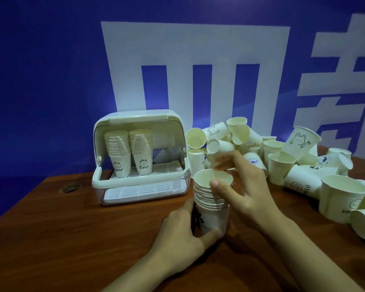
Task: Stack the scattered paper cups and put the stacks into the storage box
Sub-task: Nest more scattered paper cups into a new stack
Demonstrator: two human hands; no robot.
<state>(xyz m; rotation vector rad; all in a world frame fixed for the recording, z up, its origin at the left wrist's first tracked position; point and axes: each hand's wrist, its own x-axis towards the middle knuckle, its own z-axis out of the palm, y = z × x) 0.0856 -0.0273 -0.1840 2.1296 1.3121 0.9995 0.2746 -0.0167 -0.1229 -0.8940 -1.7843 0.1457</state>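
A stack of several cream paper cups stands upright on the wooden table at centre. My left hand is wrapped around the bottom cup of that stack. My right hand hovers at the stack's top rim, thumb touching the rim, fingers spread and blurred. The white storage box stands behind to the left with its lid raised; two cup stacks marked "Bear" stand inside. A heap of loose cups lies to the right.
The brown table has a round cable hole left of the box. A blue wall with large white characters rises close behind. Loose cups reach the right edge of the view, near my right forearm.
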